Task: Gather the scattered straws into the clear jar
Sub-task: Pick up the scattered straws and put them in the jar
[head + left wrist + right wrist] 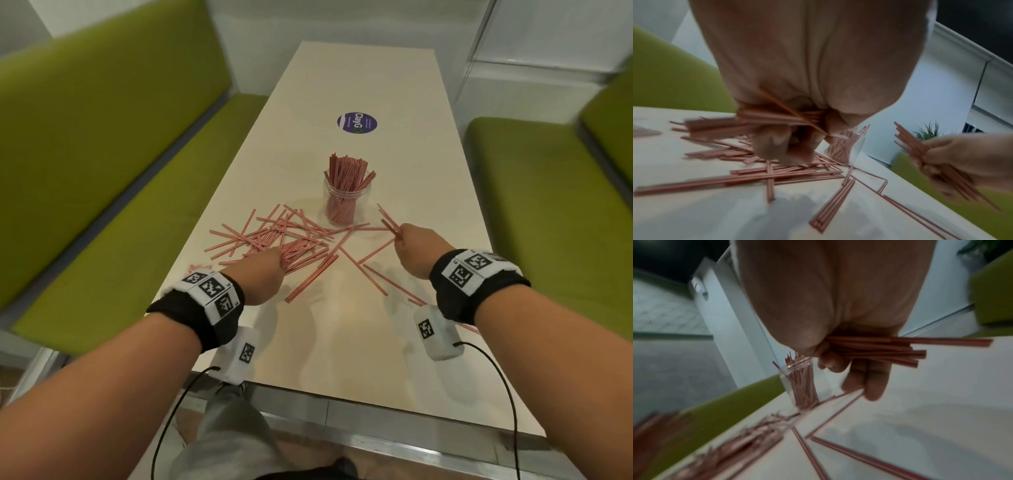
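A clear jar (340, 202) (856, 146) (797, 384) stands mid-table, packed with red-and-white striped straws. Many more straws (274, 236) (760, 175) lie scattered in front of it and to its left. My left hand (263, 274) (789, 142) is down in the pile, fingers curled round a bundle of straws (764, 120). To the right of the jar, my right hand (418, 250) (857, 369) grips a bunch of straws (388, 221) (890, 348) just above the table. That right hand and its bunch (931, 155) also show in the left wrist view.
The long cream table (359, 89) carries a round purple sticker (357, 122) beyond the jar. Green bench seats (102, 164) (548, 219) flank both sides. A few loose straws (370, 270) lie near my right wrist, close to the table's near edge.
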A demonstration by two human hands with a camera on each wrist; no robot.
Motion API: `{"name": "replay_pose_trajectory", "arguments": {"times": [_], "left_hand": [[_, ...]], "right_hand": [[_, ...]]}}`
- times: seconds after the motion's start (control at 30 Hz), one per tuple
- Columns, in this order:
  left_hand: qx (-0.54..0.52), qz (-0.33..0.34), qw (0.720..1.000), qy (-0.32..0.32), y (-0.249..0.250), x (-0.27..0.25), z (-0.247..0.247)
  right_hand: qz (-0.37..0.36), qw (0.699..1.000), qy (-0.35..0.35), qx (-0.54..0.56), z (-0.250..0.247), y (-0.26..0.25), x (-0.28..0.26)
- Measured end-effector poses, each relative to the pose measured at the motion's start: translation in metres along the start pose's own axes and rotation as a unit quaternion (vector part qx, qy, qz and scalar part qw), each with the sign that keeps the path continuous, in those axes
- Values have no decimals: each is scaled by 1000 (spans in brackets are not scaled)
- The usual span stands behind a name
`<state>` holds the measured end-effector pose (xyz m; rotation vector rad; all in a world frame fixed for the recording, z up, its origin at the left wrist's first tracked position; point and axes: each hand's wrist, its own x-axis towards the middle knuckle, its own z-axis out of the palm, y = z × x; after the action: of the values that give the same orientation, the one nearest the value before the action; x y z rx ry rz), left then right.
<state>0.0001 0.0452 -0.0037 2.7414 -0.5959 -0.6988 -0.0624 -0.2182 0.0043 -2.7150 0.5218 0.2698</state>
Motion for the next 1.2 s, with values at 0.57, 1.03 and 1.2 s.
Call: {"name": "replay_pose_trajectory", "arguments": {"times": [0.57, 1.03, 1.2], "left_hand": [[9, 66, 995, 79, 23, 29, 31], [20, 63, 996, 67, 18, 26, 31], [26, 60, 995, 80, 18, 27, 33]], "right_hand": [[30, 993, -94, -61, 10, 77, -42], [45, 998, -51, 17, 28, 52, -17], [37, 998, -14, 39, 43, 24, -8]]}}
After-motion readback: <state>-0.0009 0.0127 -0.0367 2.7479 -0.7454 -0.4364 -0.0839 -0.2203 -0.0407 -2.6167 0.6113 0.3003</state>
